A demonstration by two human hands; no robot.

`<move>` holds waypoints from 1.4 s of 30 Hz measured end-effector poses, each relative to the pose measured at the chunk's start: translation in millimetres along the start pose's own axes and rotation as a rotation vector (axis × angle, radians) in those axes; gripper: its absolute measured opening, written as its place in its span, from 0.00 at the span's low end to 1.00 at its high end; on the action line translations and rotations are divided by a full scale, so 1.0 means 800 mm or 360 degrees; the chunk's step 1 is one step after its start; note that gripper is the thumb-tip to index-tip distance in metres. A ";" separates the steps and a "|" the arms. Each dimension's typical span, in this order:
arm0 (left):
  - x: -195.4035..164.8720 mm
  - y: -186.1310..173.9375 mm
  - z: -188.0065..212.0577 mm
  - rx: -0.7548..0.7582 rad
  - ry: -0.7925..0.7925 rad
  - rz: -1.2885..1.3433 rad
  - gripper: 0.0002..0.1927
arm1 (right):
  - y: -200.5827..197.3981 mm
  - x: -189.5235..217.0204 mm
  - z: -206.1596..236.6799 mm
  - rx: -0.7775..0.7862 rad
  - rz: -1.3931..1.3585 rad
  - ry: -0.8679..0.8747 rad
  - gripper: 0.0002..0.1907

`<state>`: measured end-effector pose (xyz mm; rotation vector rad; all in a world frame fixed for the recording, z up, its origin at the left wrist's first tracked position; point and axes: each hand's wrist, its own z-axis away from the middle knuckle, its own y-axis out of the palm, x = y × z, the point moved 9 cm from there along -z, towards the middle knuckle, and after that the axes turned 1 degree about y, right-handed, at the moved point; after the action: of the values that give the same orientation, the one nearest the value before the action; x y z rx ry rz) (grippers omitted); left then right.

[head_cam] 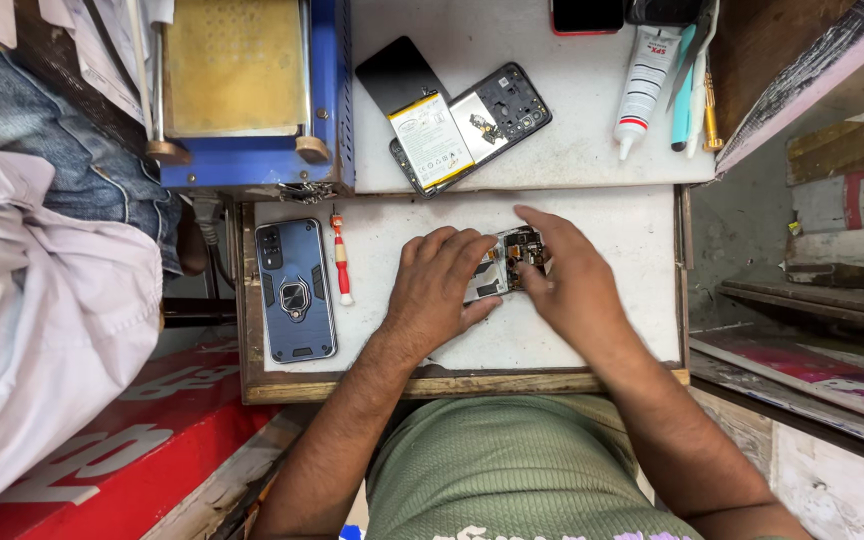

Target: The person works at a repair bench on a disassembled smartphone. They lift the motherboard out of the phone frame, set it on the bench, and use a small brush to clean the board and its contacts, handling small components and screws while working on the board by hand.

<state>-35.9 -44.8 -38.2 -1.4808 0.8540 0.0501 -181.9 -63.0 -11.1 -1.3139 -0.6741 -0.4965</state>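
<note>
An opened phone (pixel 508 262) with its circuit board showing lies on the white worktop (pixel 620 232). My left hand (pixel 439 288) rests flat over its left part, pressing it down. My right hand (pixel 564 272) covers its right end, with the fingertips on the exposed board. Most of the phone is hidden under both hands. Farther back lies another opened phone body (pixel 497 112) with a white battery (pixel 432 138) on it.
A dark blue phone case with a ring holder (pixel 294 290) and a red-and-white screwdriver (pixel 341 262) lie at the left. A white glue tube (pixel 644 82) and several tools stand at the back right. A blue machine (pixel 252 95) sits back left. Another person's clothing (pixel 42 290) is at far left.
</note>
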 end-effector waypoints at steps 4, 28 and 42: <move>-0.005 0.000 0.000 0.0016 -0.0008 -0.0029 0.44 | 0.004 -0.050 0.000 0.0045 -0.0988 0.0128 0.32; 0.019 0.013 0.004 -0.0219 -0.0538 0.1200 0.12 | 0.047 -0.058 0.013 0.0297 -0.0614 0.0117 0.32; 0.019 0.006 0.015 -0.0482 -0.0475 0.0998 0.18 | 0.052 -0.065 0.011 0.0301 -0.0851 0.0092 0.28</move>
<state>-22.1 -40.8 -52.3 -1.3796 1.0635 0.8772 -192.5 -48.1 -75.9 -0.9300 -1.0041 -0.8753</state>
